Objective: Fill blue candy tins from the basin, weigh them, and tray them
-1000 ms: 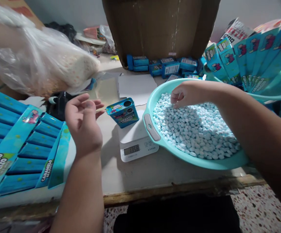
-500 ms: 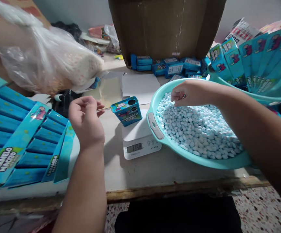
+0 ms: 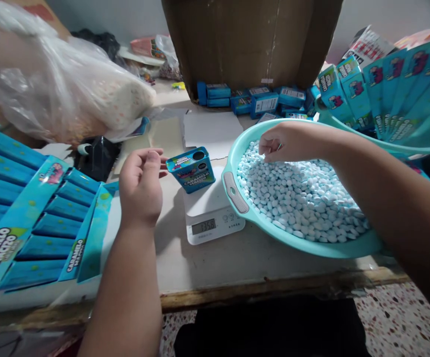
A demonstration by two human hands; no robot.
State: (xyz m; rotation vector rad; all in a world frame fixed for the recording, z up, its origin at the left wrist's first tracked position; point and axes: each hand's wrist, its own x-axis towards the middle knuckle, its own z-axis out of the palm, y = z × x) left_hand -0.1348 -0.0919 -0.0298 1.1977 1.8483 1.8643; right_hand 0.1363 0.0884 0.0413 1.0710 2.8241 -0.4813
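A blue candy box [image 3: 196, 171] stands tilted on a white kitchen scale [image 3: 215, 225], its round top hole uncovered; the display reads about 135.8. My left hand [image 3: 142, 186] is at the box's left side, fingers loosely stretched out and thumb up, the fingertips close to the box's edge; whether they touch it I cannot tell. My right hand [image 3: 284, 141] is over a turquoise basin [image 3: 237, 196] full of small pale-blue candies [image 3: 304, 198]. Its fingers are curled together just above the candies, and what they hold is hidden.
At left stands a display carton [image 3: 32, 218] packed with blue boxes. Behind are a knotted plastic bag [image 3: 70, 84], a brown cardboard box [image 3: 252, 44] and several small blue boxes [image 3: 265, 103]. More cartons [image 3: 393, 94] fan out at right in another basin. The table's worn edge [image 3: 259, 295] runs in front.
My left hand has moved right, closer to the candy box; a thin line between its fingers and the box no longer shows. My right hand stays curled over the candies. The view has shifted slightly.
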